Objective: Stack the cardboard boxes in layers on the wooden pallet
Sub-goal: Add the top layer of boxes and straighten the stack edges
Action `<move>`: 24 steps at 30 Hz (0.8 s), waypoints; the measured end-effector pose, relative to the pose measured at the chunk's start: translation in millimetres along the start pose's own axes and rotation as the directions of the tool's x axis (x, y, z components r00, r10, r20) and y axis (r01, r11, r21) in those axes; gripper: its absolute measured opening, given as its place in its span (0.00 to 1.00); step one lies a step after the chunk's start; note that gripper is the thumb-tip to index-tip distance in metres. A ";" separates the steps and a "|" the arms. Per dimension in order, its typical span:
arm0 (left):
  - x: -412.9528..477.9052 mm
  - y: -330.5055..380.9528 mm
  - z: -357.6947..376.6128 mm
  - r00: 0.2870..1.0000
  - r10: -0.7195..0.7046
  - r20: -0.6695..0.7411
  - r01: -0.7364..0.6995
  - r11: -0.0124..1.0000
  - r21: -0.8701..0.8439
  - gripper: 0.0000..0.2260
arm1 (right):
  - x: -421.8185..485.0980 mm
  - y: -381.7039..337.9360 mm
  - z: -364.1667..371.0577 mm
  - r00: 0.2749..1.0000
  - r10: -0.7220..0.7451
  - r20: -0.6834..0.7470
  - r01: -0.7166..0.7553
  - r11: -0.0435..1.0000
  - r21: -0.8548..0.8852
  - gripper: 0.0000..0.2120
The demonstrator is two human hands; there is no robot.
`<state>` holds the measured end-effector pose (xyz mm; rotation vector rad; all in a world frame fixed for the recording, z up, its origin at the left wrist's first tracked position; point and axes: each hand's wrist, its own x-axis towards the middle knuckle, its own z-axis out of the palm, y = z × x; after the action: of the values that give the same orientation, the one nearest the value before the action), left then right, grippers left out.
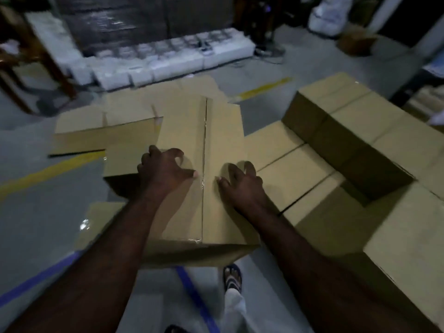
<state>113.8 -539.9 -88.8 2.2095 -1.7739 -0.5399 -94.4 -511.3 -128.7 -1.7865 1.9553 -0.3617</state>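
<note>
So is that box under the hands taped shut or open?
Shut. On the cardboard box, top flaps meet at a centre seam with glossy tape along it.

Boxes ahead of me, one under both hands.
My left hand (163, 169) and right hand (242, 183) rest on top of the middle box (223, 131), one on each side of its seam. A flatter box (108, 138) lies just left of it and behind. A low row of boxes (288, 159) touches its right side, with an upper box (360, 131) stacked on them farther right. A row of packs (168, 66) runs behind everything, and my foot (232, 277) stands before the middle box.
</note>
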 end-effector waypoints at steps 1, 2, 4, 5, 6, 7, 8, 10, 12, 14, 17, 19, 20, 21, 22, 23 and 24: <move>5.7 16.5 8.8 0.999 0.045 0.018 -0.045 0.999 -0.001 0.31 | -1.3 13.3 -10.3 0.999 0.040 -0.018 -0.039 0.999 0.015 0.32; 10.0 31.8 17.5 0.996 0.085 0.038 -0.085 0.996 -0.004 0.32 | -2.9 26.2 -18.9 0.997 0.076 -0.032 -0.076 0.997 0.028 0.31; 19.3 68.9 39.8 0.981 0.178 0.078 -0.176 0.984 -0.029 0.31 | -6.9 58.7 -36.7 0.986 0.143 -0.083 -0.141 0.989 0.040 0.31; 22.4 89.9 51.6 0.970 0.224 0.094 -0.220 0.974 -0.046 0.31 | -9.4 76.2 -45.4 0.978 0.180 -0.109 -0.176 0.983 0.046 0.31; 25.1 108.2 63.0 0.958 0.265 0.109 -0.259 0.964 -0.067 0.30 | -12.2 92.5 -52.5 0.968 0.214 -0.131 -0.209 0.976 0.057 0.31; 26.8 125.0 74.7 0.944 0.301 0.132 -0.292 0.953 -0.088 0.30 | -15.2 107.9 -58.3 0.956 0.250 -0.151 -0.243 0.968 0.064 0.30; 29.6 146.1 88.7 0.924 0.345 0.165 -0.329 0.937 -0.114 0.29 | -17.5 126.8 -65.7 0.942 0.287 -0.174 -0.279 0.958 0.071 0.30; 36.2 184.7 115.5 0.875 0.426 0.230 -0.394 0.902 -0.173 0.29 | -21.0 162.2 -77.9 0.914 0.347 -0.209 -0.335 0.938 0.091 0.30; 40.8 219.4 139.8 0.829 0.483 0.280 -0.439 0.874 -0.207 0.28 | -23.2 193.9 -89.2 0.883 0.417 -0.217 -0.397 0.909 0.129 0.30; 44.6 253.6 167.0 0.794 0.518 0.319 -0.467 0.855 -0.227 0.26 | -23.1 228.1 -99.0 0.849 0.481 -0.218 -0.455 0.876 0.160 0.31; 49.0 294.7 208.4 0.750 0.563 0.348 -0.494 0.826 -0.272 0.25 | -16.2 275.9 -105.3 0.816 0.536 -0.215 -0.510 0.843 0.170 0.32; 54.2 321.2 238.8 0.721 0.592 0.360 -0.514 0.806 -0.295 0.25 | -8.3 307.4 -105.8 0.780 0.595 -0.196 -0.561 0.803 0.202 0.33; 56.6 330.4 251.6 0.710 0.598 0.372 -0.518 0.801 -0.300 0.25 | -5.2 319.8 -105.3 0.768 0.609 -0.199 -0.576 0.793 0.200 0.32; 58.5 339.3 263.7 0.698 0.604 0.385 -0.522 0.797 -0.305 0.25 | -1.1 332.4 -104.2 0.763 0.614 -0.205 -0.585 0.789 0.188 0.32; 61.3 348.5 278.0 0.684 0.612 0.397 -0.523 0.791 -0.318 0.25 | 3.1 345.6 -103.7 0.753 0.623 -0.211 -0.596 0.782 0.183 0.32; 65.5 359.0 296.6 0.666 0.624 0.408 -0.528 0.781 -0.333 0.26 | 9.1 361.5 -101.1 0.740 0.637 -0.216 -0.609 0.771 0.188 0.31; 69.6 366.8 311.0 0.652 0.633 0.417 -0.534 0.774 -0.339 0.26 | 14.4 374.2 -99.8 0.733 0.642 -0.225 -0.617 0.766 0.180 0.31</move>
<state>-332.0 -679.7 -222.4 1.2790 -2.4240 -1.1448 -468.4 -491.9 -228.4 -0.9383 2.5467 -0.4680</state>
